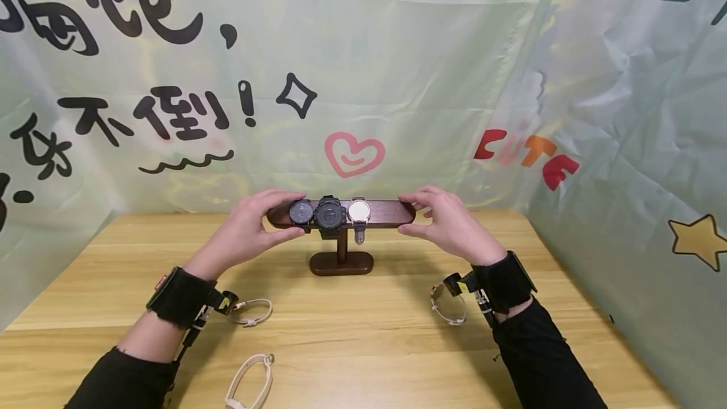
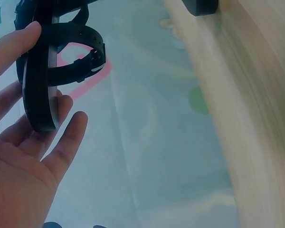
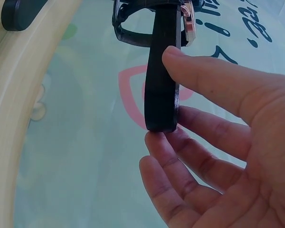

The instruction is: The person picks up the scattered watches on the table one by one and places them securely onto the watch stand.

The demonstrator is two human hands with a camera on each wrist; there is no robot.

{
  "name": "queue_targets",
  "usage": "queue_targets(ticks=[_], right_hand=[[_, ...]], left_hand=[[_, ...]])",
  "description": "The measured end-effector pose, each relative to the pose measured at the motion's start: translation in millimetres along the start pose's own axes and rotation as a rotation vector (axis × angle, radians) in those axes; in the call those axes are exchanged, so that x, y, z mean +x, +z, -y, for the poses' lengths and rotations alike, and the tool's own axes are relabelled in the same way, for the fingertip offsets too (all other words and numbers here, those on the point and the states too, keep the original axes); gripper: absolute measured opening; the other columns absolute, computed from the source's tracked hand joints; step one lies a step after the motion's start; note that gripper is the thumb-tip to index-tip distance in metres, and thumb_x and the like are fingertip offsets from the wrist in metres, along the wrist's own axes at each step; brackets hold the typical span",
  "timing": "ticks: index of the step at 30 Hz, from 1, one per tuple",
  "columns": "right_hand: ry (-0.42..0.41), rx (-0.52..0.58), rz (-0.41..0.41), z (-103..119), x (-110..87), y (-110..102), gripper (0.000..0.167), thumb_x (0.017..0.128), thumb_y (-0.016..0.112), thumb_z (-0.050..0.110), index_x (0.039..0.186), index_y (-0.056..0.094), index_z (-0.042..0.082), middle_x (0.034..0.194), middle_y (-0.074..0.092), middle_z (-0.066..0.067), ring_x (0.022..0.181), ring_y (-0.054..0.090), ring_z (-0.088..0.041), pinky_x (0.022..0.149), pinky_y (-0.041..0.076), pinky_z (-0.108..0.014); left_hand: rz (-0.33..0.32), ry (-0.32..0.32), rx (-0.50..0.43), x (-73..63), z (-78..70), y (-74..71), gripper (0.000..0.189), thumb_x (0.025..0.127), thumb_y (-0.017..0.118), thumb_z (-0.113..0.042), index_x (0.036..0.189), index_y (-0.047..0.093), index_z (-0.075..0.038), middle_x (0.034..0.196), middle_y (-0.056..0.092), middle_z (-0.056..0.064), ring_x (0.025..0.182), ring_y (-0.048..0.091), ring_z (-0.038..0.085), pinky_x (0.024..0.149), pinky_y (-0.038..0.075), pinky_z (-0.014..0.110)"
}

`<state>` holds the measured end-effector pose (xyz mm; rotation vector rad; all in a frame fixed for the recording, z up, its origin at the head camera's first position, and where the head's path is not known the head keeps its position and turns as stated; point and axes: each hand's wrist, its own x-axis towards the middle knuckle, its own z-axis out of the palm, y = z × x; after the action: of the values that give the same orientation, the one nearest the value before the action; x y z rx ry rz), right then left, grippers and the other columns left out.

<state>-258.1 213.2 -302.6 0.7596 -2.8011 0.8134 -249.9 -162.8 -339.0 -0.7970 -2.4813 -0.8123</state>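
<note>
A dark wooden watch stand stands upright on its rounded base on the table. Its bar carries a dark watch at the left, a bulky black watch beside it, and a watch with a pale dial just right of the middle. My left hand holds the bar's left end, thumb in front by the leftmost watch and fingers behind. At the bare right end, my right hand pinches the bar; in the right wrist view the thumb presses one face, with fingertips around the end.
Loops of pale strap lie on the wooden table: one strap by the left wrist, another strap nearer the front edge, and a third strap by the right wrist. A printed cloth hangs behind the table.
</note>
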Motion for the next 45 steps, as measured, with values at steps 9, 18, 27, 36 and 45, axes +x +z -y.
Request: queue_targets(ticks=[9,18,27,36,45], right_hand=[[0.000,0.000,0.006,0,1.2,-1,0.057,0.094,0.085,0.022,0.146,0.066,0.009,0.139,0.066,-0.011,0.128,0.063,-0.034,0.106,0.056,-0.054],[0.001,-0.003,0.014,0,-0.1,-1,0.060,0.094,0.085,0.024,0.148,0.064,0.008,0.140,0.066,-0.012,0.129,0.063,-0.036,0.105,0.057,-0.054],[0.003,-0.006,0.025,2,-2.0,-2,0.062,0.094,0.085,0.025,0.150,0.063,0.009,0.143,0.064,-0.013,0.132,0.062,-0.036,0.106,0.055,-0.055],[0.005,-0.025,0.014,6,-6.5,-8,0.060,0.096,0.084,0.028,0.150,0.063,0.011,0.143,0.065,-0.014,0.133,0.061,-0.037,0.105,0.055,-0.055],[-0.032,-0.047,-0.033,16,-10.5,-16,0.061,0.095,0.085,0.028,0.149,0.064,0.010,0.142,0.066,-0.014,0.128,0.064,-0.035,0.105,0.057,-0.054]], left_hand=[[-0.046,0.000,0.009,-8.2,-1.3,-4.4,0.065,0.090,0.090,-0.023,0.149,0.063,-0.015,0.147,0.066,0.011,0.135,0.062,0.034,0.114,0.050,0.060],[-0.065,0.002,0.022,-11.9,-6.4,-13.0,0.060,0.092,0.088,-0.021,0.146,0.065,-0.014,0.146,0.066,0.010,0.129,0.065,0.032,0.102,0.062,0.053],[-0.079,-0.014,0.061,-22.1,-13.1,-27.0,0.059,0.093,0.086,-0.020,0.147,0.064,-0.015,0.143,0.067,0.009,0.123,0.067,0.031,0.094,0.063,0.051],[-0.063,-0.063,0.091,-36.5,-15.5,-40.3,0.054,0.094,0.085,-0.020,0.144,0.064,-0.011,0.131,0.072,0.009,0.116,0.070,0.026,0.085,0.066,0.045],[0.060,-0.144,0.111,-54.6,-10.1,-52.2,0.032,0.096,0.084,-0.024,0.123,0.073,-0.011,0.110,0.078,0.005,0.100,0.075,0.022,0.077,0.065,0.033]])
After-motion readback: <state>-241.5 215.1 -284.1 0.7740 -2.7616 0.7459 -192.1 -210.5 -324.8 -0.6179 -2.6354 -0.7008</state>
